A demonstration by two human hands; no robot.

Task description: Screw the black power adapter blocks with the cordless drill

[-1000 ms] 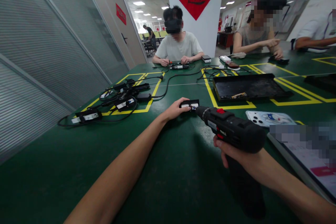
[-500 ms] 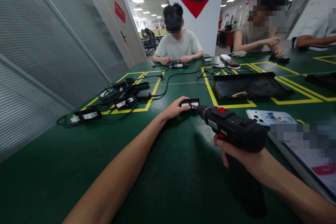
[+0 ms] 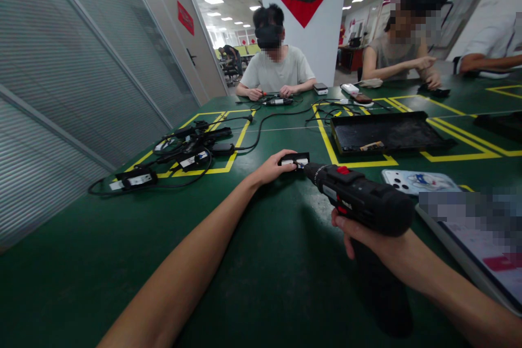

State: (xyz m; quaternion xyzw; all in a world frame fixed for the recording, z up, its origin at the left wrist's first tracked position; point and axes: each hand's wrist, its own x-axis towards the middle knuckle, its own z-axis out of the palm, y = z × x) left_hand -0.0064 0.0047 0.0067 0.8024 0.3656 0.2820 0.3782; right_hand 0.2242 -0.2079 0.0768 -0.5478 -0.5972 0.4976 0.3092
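My left hand (image 3: 274, 168) grips the left end of a small black box-like piece (image 3: 302, 156) with white labels on its near face, resting on the green table. In my right hand (image 3: 359, 231) is a black cordless drill (image 3: 362, 196) with red parts, its handle wrapped by my fingers. The drill points left, and its chuck (image 3: 313, 172) is at the piece's right part. A short bit seems to meet the labelled face; whether it touches a screw is too small to tell.
Black power adapters with cables (image 3: 196, 147) lie at the left inside yellow tape. A shallow black tray (image 3: 391, 133) sits at the right, a phone (image 3: 420, 181) and a tablet-like device (image 3: 477, 244) nearer. Across the table one person (image 3: 277, 68) handles a tool; others sit at the right.
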